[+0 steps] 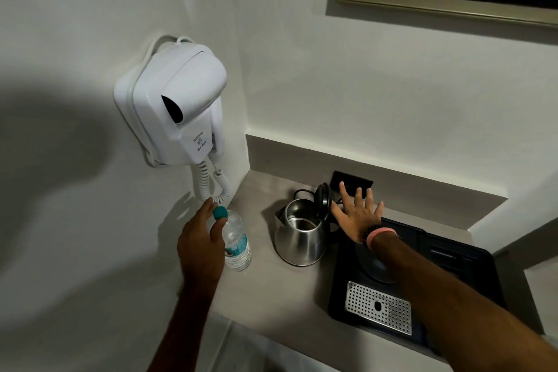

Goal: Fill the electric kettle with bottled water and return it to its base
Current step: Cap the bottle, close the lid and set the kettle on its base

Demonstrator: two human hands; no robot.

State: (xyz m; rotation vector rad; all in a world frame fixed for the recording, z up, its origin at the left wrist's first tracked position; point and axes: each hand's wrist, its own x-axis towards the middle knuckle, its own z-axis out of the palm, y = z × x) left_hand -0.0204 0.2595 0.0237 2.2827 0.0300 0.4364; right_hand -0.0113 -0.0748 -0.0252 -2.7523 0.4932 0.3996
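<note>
A steel electric kettle [302,238] stands on the grey counter [265,293], off its base, with its black lid [322,198] flipped up. Its round base [376,269] sits in the black tray [453,254] to the right, partly hidden by my right forearm. My right hand [357,214] hovers just right of the lid, fingers spread, holding nothing. A clear water bottle [237,243] stands left of the kettle. My left hand [200,238] pinches its teal cap [219,212] between thumb and fingers.
A white wall-mounted hair dryer [172,106] with a coiled cord [211,187] hangs just above the bottle. A black socket plate [351,181] sits on the back ledge behind my right hand. The tray holds a perforated metal drip grate [377,306].
</note>
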